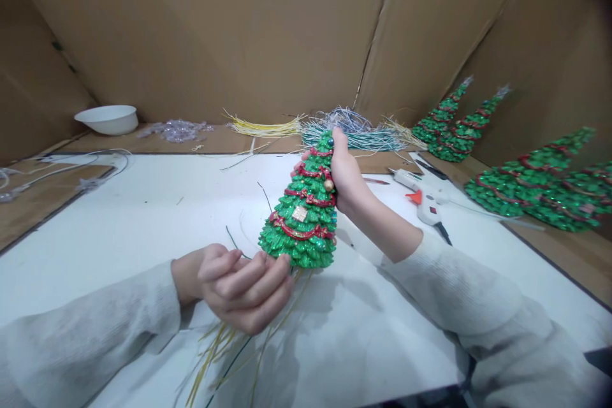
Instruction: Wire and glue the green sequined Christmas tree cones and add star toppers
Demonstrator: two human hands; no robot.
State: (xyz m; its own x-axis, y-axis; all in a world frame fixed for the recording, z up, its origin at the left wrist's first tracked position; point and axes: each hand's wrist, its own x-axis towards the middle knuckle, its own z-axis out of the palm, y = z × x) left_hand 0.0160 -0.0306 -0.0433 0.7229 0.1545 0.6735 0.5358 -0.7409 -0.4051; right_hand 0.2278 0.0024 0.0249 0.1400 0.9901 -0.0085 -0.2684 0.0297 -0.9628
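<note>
A green Christmas tree figurine [306, 229], with red garlands, bows and small baubles, tilts slightly over the table. My right hand [347, 169] is wrapped round its upper back, fingertips just showing past the far side. At the base, my left hand [248, 287] is closed with curled fingers, close under the tree's lower edge. Thin yellow and green wires [217, 350] hang below this hand, and some run up toward the underside of the tree. A dark green wire end sticks out above the knuckles. What lies inside the palm is hidden.
A hot glue gun [425, 204] with an orange trigger lies at the right. Several similar trees [535, 172] stand beyond it. Bundled yellow wires [265, 126] and teal wires [354, 139] lie at the back, near clear plastic pieces [176, 130] and a white bowl [109, 119].
</note>
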